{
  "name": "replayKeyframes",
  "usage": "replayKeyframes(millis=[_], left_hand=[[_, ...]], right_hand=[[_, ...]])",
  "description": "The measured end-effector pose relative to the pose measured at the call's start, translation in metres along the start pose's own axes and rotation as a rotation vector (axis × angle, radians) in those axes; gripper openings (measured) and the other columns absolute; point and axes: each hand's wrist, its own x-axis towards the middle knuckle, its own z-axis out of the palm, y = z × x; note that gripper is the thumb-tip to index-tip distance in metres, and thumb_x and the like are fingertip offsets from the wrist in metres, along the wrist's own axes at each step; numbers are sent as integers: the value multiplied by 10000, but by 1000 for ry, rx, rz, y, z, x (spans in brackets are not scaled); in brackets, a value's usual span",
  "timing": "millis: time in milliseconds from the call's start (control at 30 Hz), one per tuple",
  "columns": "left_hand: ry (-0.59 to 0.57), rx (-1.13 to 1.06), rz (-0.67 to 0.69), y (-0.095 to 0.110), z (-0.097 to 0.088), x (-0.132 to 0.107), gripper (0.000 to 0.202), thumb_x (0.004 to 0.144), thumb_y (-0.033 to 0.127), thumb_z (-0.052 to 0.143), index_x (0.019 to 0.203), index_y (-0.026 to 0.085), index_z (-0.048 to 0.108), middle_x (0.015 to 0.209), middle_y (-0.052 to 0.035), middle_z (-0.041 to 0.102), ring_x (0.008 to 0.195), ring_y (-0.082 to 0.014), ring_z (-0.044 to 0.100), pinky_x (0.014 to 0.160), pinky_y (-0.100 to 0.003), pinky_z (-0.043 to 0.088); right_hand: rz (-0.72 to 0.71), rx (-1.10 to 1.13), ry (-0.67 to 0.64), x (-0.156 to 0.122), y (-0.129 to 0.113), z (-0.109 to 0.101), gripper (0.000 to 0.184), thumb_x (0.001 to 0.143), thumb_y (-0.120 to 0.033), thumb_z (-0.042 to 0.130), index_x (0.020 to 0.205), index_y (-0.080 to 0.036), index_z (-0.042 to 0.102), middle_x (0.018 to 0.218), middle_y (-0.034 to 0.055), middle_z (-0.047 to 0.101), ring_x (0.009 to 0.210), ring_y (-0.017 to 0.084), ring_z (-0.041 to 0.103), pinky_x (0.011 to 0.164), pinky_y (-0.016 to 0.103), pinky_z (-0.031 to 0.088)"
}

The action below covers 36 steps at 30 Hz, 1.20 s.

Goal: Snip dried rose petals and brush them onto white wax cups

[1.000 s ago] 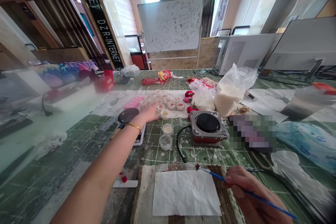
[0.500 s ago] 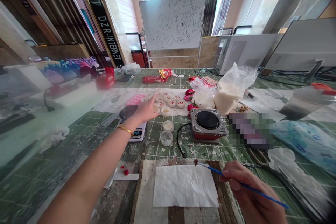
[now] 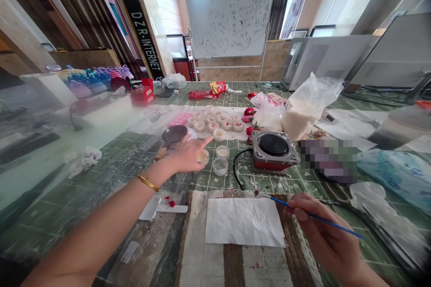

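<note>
My left hand (image 3: 187, 154) is over the middle of the table, index finger stretched forward. Its other fingers close around a small clear cup (image 3: 203, 157) of pale wax-like filling, partly hidden by the hand. Just right of it stand a cup of cream filling (image 3: 222, 152) and an empty-looking clear cup (image 3: 220, 167); another filled cup (image 3: 219, 135) is beyond the fingertip. In my right hand (image 3: 323, 228) is a thin blue paintbrush (image 3: 316, 216), its dark tip above the far edge of a white paper sheet (image 3: 244, 224). Several cups topped with red bits (image 3: 227, 124) are grouped behind.
A hot plate (image 3: 274, 150) with a black cable stands right of the cups. A small dark pan (image 3: 174, 134) is at left. Red roses (image 3: 249, 119) and a bag of pale granules (image 3: 301, 114) are behind. A white spatula-like piece (image 3: 171, 208) lies near my left forearm.
My left hand has drawn back toward me from the group of cups, bringing a small cup with it. My right hand still holds the brush by the paper. The view has shifted slightly.
</note>
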Motion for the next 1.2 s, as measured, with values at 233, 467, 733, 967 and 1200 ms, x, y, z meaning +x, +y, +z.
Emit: replayKeyframes(millis=[233, 467, 733, 967, 1200], left_hand=[[-105, -118, 17, -9, 7, 2, 941, 624, 608, 619, 1416, 282, 229, 1138, -99, 622, 1073, -304, 547, 982, -452, 303], [143, -199, -28, -11, -26, 12, 440, 796, 414, 526, 1187, 212, 512, 1180, -67, 593, 1082, -229, 526, 972, -381, 347], [442, -191, 0, -8, -65, -38, 262, 847, 345, 463, 786, 215, 682, 1153, -58, 563, 1103, -221, 501, 968, -379, 369], [-215, -289, -152, -6, -48, -84, 244, 787, 324, 503, 963, 268, 661, 1081, -27, 619, 1002, -225, 561, 857, -327, 417], [-597, -202, -318, 1, -27, -90, 194, 670, 231, 530, 816, 240, 657, 904, -30, 667, 782, -218, 601, 627, -277, 387]], right_hand=[[-15, 20, -6, 1, -3, -1, 244, 824, -39, 467, 1002, -181, 555, 811, 34, 551, 743, 134, 560, 633, 266, 457], [4, 33, 34, 0, 0, -3, 251, 835, -69, 458, 1032, -190, 555, 829, 49, 563, 778, 165, 566, 652, 311, 461], [-56, -380, -54, 4, -18, -32, 295, 814, -120, 507, 1088, -218, 555, 951, 63, 615, 934, 224, 560, 821, 409, 414], [-58, -729, -131, -50, 1, -76, 312, 812, -224, 508, 1115, -278, 559, 953, 55, 645, 901, 266, 594, 824, 447, 421], [-51, -979, -254, -91, 23, -95, 349, 778, -283, 547, 1120, -348, 547, 975, 45, 675, 862, 276, 631, 877, 462, 395]])
